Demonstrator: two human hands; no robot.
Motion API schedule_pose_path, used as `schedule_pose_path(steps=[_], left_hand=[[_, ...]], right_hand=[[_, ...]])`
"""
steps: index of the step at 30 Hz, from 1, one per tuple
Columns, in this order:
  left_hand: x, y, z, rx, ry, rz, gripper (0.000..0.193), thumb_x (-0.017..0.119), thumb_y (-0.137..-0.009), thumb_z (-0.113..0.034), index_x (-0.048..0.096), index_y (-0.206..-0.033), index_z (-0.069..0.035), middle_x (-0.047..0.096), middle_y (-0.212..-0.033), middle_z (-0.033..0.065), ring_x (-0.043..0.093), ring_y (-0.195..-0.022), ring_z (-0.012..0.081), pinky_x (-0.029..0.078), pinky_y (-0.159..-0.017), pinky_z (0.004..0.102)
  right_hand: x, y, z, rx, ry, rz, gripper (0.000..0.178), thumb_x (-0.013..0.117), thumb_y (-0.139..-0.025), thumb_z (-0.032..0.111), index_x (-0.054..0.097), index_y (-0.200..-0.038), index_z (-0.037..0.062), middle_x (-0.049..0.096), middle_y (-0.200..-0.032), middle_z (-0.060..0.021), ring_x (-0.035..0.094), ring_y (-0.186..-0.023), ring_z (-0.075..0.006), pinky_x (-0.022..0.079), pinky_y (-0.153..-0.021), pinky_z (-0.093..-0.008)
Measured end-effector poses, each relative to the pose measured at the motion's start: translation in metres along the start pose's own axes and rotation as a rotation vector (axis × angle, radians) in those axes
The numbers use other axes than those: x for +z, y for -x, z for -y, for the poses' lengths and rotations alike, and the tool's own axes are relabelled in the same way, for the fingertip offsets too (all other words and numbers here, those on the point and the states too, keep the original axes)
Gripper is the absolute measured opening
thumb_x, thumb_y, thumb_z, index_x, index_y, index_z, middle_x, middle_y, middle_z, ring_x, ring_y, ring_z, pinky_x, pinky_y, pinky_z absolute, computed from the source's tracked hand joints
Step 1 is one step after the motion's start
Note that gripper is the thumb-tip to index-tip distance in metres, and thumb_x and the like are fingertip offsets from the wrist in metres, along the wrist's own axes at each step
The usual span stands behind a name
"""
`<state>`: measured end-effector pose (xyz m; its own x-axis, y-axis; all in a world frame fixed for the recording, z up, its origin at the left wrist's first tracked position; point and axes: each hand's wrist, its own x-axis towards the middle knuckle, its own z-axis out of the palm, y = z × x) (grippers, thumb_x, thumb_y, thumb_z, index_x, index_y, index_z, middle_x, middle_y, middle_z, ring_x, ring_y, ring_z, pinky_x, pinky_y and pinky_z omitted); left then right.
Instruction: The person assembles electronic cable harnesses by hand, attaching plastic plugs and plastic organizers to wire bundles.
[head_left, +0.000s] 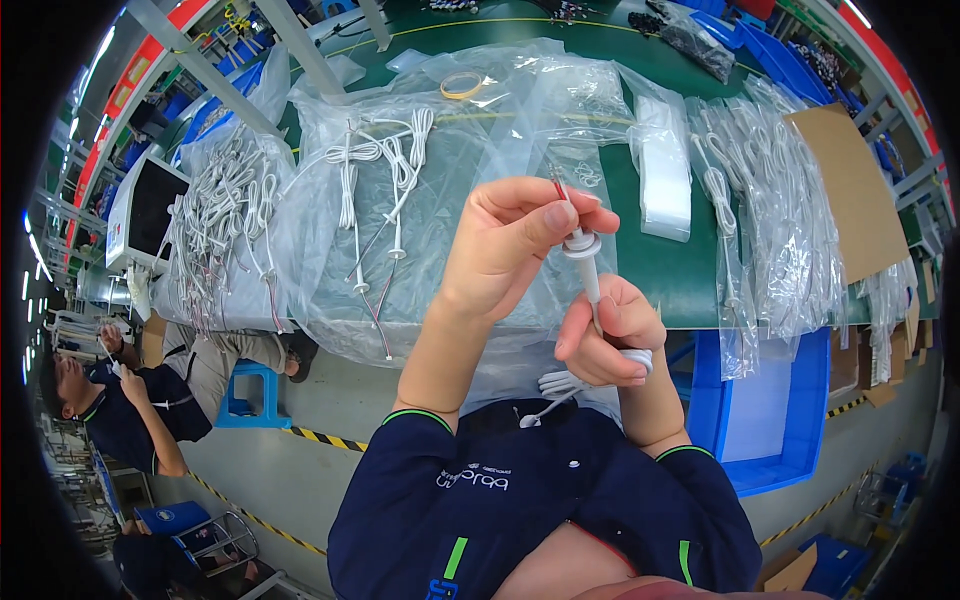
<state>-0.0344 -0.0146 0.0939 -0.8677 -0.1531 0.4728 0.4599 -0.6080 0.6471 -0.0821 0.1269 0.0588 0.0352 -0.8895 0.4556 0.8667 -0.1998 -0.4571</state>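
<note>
Between my hands is a white cable with a flanged plastic sleeve [582, 262], held tilted above the table's front edge. Thin red and dark wires [558, 182] stick out of its upper end. My left hand [515, 235] pinches that wire end just above the round flange, thumb against fingers. Lower down, my right hand [615, 335] closes around the cable beneath the tapered sleeve. A bundled coil of the same white cable [570, 384] hangs below, by my shirt. Two tied white cables [398, 200] with similar flanges lie on the clear plastic sheet [450, 270] to the left.
A pile of white cables [225, 215] lies left, beside a monitor [150, 212]. Bagged cables [790, 220], a stack of clear bags [662, 180] and cardboard [850, 190] are right. A tape roll [461, 86] lies behind. A blue bin [765, 470] stands below; a co-worker [140, 410] sits left.
</note>
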Motion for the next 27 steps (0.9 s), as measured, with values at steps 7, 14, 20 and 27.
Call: schedule_pose_path(steps=[7, 14, 20, 27], left_hand=[[0.019, 0.001, -0.003, 0.11, -0.133, -0.253, 0.015, 0.063, -0.083, -0.006, 0.065, -0.095, 0.002, 0.066, -0.09, 0.0172, 0.065, -0.08, 0.0224, 0.051, -0.067, 0.0284], [0.028, 0.001, -0.008, 0.188, -0.521, -0.52, 0.016, 0.064, -0.082, -0.01, 0.066, -0.094, 0.002, 0.067, -0.086, 0.0139, 0.066, -0.071, 0.0157, 0.044, -0.055, 0.0203], [0.013, 0.0, -0.003, 0.156, -0.42, -0.545, 0.019, 0.063, -0.083, -0.014, 0.066, -0.095, 0.001, 0.067, -0.086, 0.0134, 0.065, -0.072, 0.0149, 0.045, -0.06, 0.0214], [0.004, 0.003, -0.005, 0.065, -0.323, -0.577, 0.021, 0.063, -0.083, -0.014, 0.065, -0.096, 0.001, 0.067, -0.091, 0.0141, 0.063, -0.078, 0.0145, 0.047, -0.066, 0.0225]], right_hand=[[-0.005, -0.003, -0.005, -0.029, -0.04, -0.081, 0.043, 0.035, -0.097, 0.022, 0.049, -0.108, -0.0175, 0.046, -0.044, -0.0048, 0.04, -0.032, -0.009, 0.03, -0.032, -0.0216], [0.003, -0.011, -0.011, -0.105, 0.529, -0.502, 0.035, 0.035, -0.097, 0.02, 0.052, -0.105, -0.01, 0.047, -0.053, -0.0045, 0.044, -0.038, -0.0088, 0.036, -0.037, -0.0215], [-0.009, 0.001, -0.005, -0.039, -0.041, -0.267, 0.035, 0.031, -0.098, 0.02, 0.051, -0.099, -0.0087, 0.035, -0.049, 0.0004, 0.038, -0.033, -0.0082, 0.034, -0.032, -0.0232], [-0.032, 0.002, -0.006, -0.016, -0.329, -0.054, 0.035, 0.026, -0.099, 0.02, 0.047, -0.104, -0.0084, 0.034, -0.049, 0.0034, 0.038, -0.03, -0.0055, 0.034, -0.027, -0.0221]])
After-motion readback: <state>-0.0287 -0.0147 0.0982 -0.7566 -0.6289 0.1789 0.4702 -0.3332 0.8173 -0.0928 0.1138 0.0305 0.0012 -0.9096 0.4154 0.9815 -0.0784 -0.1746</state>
